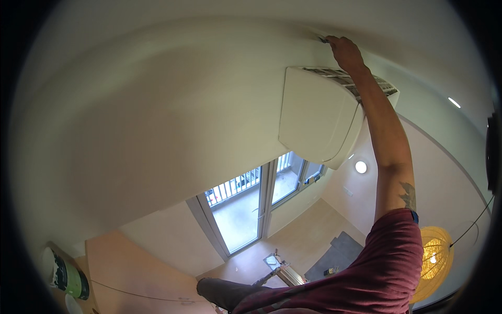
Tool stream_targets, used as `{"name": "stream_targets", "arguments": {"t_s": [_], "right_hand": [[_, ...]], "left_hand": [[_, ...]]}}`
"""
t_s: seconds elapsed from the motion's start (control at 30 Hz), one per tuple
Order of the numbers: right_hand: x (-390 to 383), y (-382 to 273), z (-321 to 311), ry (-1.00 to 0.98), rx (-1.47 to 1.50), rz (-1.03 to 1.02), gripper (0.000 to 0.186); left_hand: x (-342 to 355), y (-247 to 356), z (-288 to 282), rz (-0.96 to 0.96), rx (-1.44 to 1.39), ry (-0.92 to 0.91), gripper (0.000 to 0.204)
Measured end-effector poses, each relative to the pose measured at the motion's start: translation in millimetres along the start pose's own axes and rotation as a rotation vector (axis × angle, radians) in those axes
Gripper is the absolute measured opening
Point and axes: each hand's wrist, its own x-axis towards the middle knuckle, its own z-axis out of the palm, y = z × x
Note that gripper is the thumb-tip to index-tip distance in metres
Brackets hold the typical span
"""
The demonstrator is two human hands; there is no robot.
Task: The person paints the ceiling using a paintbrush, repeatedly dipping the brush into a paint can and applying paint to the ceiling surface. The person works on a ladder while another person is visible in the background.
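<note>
My right hand (346, 52) is raised high, its fingers closed around a small brush-like tool (323, 40). The tool has a dark, partly shiny end that points left, at the line where the pale wall (225, 104) meets the ceiling. Most of its handle is hidden in my fingers, so its exact kind is unclear. Just below the hand, a white wall-mounted air conditioner (319, 112) juts out, with its slatted top showing. My bare forearm passes in front of the unit's right end. My left hand does not show.
Far below are a glass balcony door (235, 214), a grey mat (337, 256) and what looks like a ladder (289, 275). A green-and-white bucket (73, 280) stands lower left by an orange-toned cabinet (136, 269). A yellow lantern lamp (434, 261) hangs at right.
</note>
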Motion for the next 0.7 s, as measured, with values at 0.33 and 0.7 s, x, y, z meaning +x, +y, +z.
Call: {"name": "stream_targets", "arguments": {"t_s": [0.33, 0.7], "right_hand": [[3, 29, 22, -0.078, -0.067, 0.113, 0.027], [-22, -54, -45, -0.041, 0.612, -0.06, 0.032]], "left_hand": [[5, 2, 4, 0.002, -0.009, 0.021, 0.084], [-8, -20, 35, 0.019, -0.031, 0.089, 0.084]]}}
